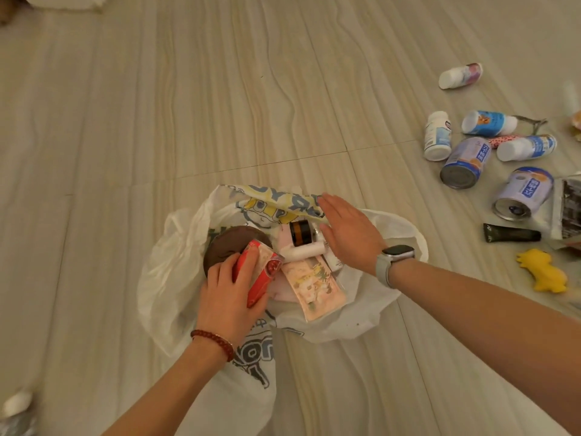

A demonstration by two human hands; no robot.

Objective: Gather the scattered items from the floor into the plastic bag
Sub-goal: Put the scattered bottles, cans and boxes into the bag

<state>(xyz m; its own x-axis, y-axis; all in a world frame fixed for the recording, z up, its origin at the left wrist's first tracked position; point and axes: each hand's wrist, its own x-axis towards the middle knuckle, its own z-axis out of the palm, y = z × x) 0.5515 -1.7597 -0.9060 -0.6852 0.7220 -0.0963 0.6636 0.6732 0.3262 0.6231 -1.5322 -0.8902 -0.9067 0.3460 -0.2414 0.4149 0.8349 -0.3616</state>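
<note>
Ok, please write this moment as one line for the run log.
left hand: grips red packet | right hand: open over plastic bag | cans still on floor

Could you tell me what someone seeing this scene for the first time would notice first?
Most likely the two hands over the open white plastic bag at centre: the left hand grips a red packet inside it, while the right hand hovers flat over the bag's far side. Next, the cluster of bottles and two cans lying on the floor at the right, with a yellow toy nearer the person.

Red bead bracelet [213, 340] on left wrist, grey smartwatch [396, 253] on right.
</note>
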